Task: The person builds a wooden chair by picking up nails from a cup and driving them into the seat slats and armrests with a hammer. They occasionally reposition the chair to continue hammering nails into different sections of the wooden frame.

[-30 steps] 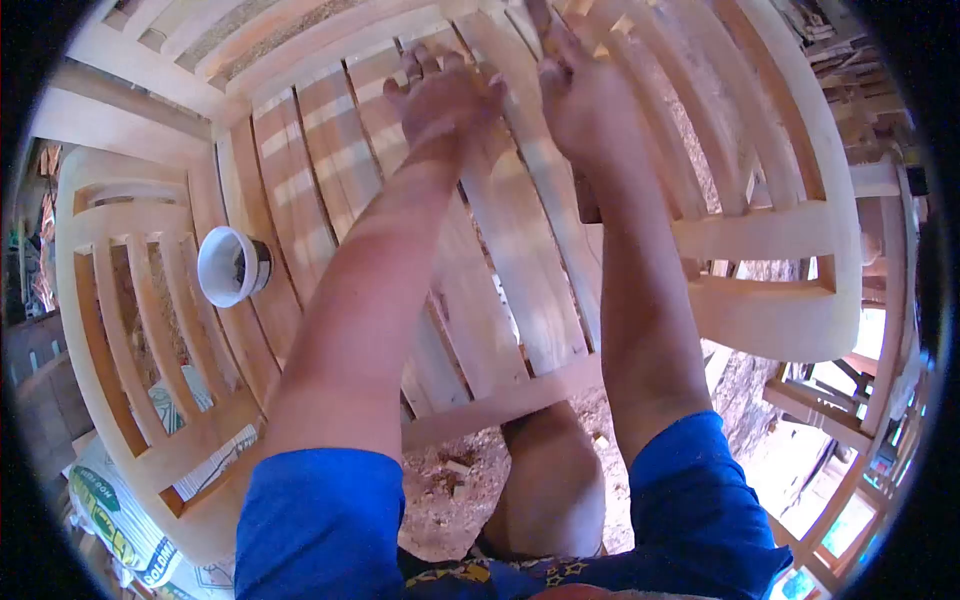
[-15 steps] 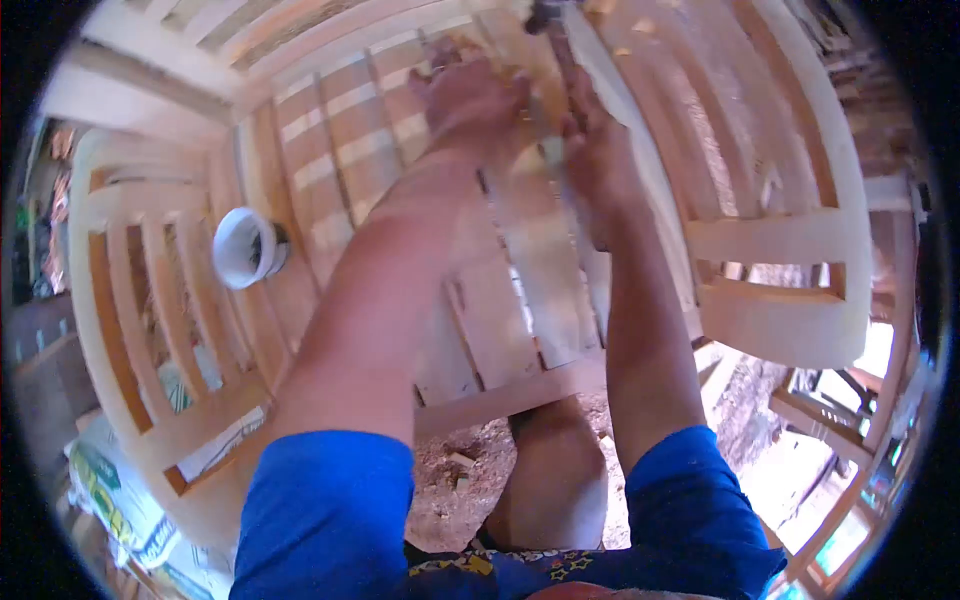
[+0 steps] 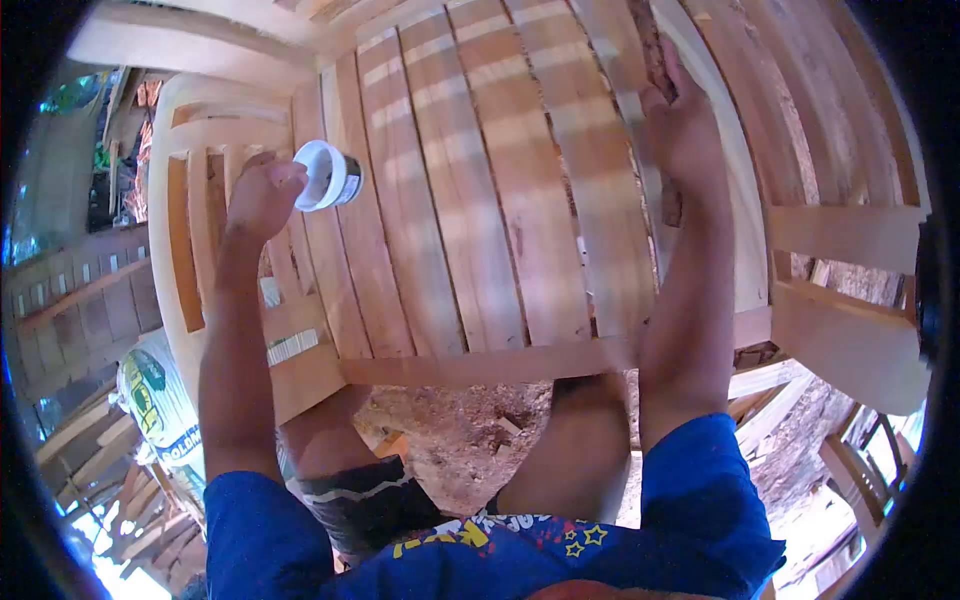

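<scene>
My left hand (image 3: 264,196) is at the near-left rim of a small white plastic tub (image 3: 318,176) with a dark label. Its fingers are curled against the rim, and the tub's mouth faces toward me. My right hand (image 3: 682,125) is closed around the wooden handle of a hammer (image 3: 655,50); the hammer's head lies beyond the top of the view. Below both hands spreads the slatted wooden seat (image 3: 490,200) of a bench, with narrow gaps between its boards.
Slatted side panels stand left (image 3: 182,230) and right (image 3: 845,240) of the seat. A printed white sack (image 3: 165,400) and wood scraps lie at lower left. Wood shavings (image 3: 480,430) cover the ground by my legs. More lumber is at lower right.
My left hand has left the middle of the seat and come to the tub at the left. My right hand still holds the hammer. The view has shifted, with the bench now farther right and higher.
</scene>
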Action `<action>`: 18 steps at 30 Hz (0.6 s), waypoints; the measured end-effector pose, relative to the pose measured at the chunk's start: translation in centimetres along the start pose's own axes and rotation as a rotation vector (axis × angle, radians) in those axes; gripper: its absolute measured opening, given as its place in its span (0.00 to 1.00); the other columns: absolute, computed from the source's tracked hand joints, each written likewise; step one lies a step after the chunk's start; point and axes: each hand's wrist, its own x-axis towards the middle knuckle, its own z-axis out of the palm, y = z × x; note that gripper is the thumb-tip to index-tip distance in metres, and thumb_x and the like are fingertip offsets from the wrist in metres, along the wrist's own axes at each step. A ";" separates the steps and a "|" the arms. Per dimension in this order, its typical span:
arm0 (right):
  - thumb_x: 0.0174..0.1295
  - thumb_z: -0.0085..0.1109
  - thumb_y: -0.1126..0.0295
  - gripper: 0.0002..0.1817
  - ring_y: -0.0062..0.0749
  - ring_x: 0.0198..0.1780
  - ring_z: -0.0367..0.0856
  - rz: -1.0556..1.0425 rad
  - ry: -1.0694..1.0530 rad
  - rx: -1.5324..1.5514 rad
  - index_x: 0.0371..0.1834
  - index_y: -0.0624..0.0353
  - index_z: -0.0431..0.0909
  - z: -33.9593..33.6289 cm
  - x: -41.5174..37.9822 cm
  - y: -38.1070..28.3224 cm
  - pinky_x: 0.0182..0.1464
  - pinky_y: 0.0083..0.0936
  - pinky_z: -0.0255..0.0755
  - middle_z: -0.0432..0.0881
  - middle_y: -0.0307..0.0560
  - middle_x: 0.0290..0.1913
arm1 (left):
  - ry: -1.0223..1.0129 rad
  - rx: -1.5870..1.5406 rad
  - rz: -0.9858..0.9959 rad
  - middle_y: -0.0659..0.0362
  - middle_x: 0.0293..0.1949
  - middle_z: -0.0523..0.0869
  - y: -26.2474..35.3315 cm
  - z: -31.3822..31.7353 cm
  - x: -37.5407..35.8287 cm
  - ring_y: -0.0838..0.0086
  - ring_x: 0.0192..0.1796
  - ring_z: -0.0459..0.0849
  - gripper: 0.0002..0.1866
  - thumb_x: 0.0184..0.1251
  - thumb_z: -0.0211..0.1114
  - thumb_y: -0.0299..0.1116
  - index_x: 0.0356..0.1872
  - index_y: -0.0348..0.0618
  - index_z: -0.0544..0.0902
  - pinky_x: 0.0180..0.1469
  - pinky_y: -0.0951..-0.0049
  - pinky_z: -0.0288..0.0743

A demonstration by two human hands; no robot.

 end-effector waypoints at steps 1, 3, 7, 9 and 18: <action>0.69 0.56 0.69 0.35 0.49 0.65 0.83 0.004 -0.012 -0.021 0.81 0.58 0.65 -0.3 0.2 0.3 0.68 0.35 0.71 0.83 0.66 0.63 | -0.135 -0.048 0.038 0.45 0.53 0.90 0.1 0.2 0.7 0.49 0.54 0.89 0.19 0.66 0.68 0.46 0.49 0.44 0.92 0.58 0.54 0.82; 0.69 0.57 0.69 0.35 0.49 0.62 0.85 0.009 -0.032 -0.070 0.81 0.61 0.65 -0.5 0.3 1.1 0.65 0.35 0.73 0.84 0.68 0.60 | -0.381 -0.014 -0.142 0.42 0.52 0.90 1.5 1.9 2.4 0.52 0.52 0.90 0.17 0.68 0.68 0.42 0.48 0.42 0.91 0.56 0.56 0.83; 0.69 0.60 0.68 0.36 0.51 0.52 0.88 -0.167 0.077 -0.004 0.81 0.61 0.64 0.0 0.2 3.2 0.58 0.36 0.78 0.85 0.69 0.53 | -0.425 -0.331 0.013 0.44 0.43 0.91 -3.1 9.2 2.9 0.63 0.45 0.91 0.14 0.70 0.67 0.35 0.47 0.36 0.90 0.49 0.61 0.84; 0.68 0.61 0.67 0.37 0.53 0.55 0.87 -0.012 0.059 -0.032 0.82 0.59 0.63 -0.6 0.2 1.6 0.59 0.36 0.77 0.85 0.70 0.54 | -0.298 -0.660 -0.150 0.49 0.37 0.91 -1.3 8.8 1.7 0.68 0.41 0.90 0.12 0.69 0.66 0.31 0.46 0.33 0.89 0.45 0.63 0.84; 0.69 0.59 0.67 0.39 0.42 0.32 0.86 -0.026 0.047 0.020 0.84 0.54 0.59 -0.4 0.4 2.2 0.43 0.39 0.80 0.86 0.63 0.43 | -0.306 -0.326 -0.325 0.49 0.37 0.91 2.8 2.9 1.2 0.62 0.40 0.92 0.08 0.63 0.68 0.29 0.38 0.35 0.89 0.43 0.65 0.83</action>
